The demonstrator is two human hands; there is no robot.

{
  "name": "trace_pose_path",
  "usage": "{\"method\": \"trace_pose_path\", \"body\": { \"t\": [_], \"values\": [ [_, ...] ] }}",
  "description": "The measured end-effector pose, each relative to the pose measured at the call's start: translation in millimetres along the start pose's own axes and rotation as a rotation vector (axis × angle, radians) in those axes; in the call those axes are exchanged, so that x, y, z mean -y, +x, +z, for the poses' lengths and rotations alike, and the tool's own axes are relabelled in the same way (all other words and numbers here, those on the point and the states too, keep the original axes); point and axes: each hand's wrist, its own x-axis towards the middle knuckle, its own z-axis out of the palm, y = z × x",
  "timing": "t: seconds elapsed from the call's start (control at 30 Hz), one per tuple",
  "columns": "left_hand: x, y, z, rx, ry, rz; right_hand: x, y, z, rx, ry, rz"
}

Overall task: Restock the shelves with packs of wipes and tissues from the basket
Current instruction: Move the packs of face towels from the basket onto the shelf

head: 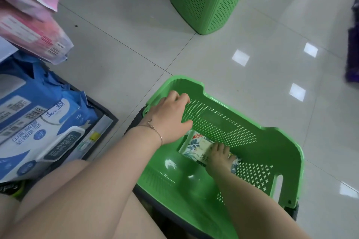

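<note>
Tissue pack [196,146] in green basket [281,141], right hand [220,156] gripping it

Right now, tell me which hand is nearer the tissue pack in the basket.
Right. The right hand rests on the tissue pack; the left hand grips the basket rim above it.

The basket [272,141] stands on the floor [194,60] in front of the person, and one tissue pack [196,146] lies inside it on the bottom, against the far perforated wall. The left hand [169,116] rests on the basket's far-left rim, and the right hand [219,155] is inside, on the pack. A second basket [206,0] stands behind, well apart, and packs of wipes [38,132] lie on the shelf [104,120] at the left.
</note>
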Motion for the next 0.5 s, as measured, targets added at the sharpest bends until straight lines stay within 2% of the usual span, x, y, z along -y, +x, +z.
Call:
{"method": "trace_pose_path", "body": {
  "t": [0.2, 0.5],
  "values": [
    [-0.9, 0.4, 3.3, -0.008, 0.001, 0.01, -6.6, 7.6, 0.0, 0.101, -0.032, 0.031],
    [2.3, 0.7, 4.6, 0.005, 0.003, -0.019, 1.8, -1.8, -18.3, 0.019, -0.14, -0.148]
  ]
}}
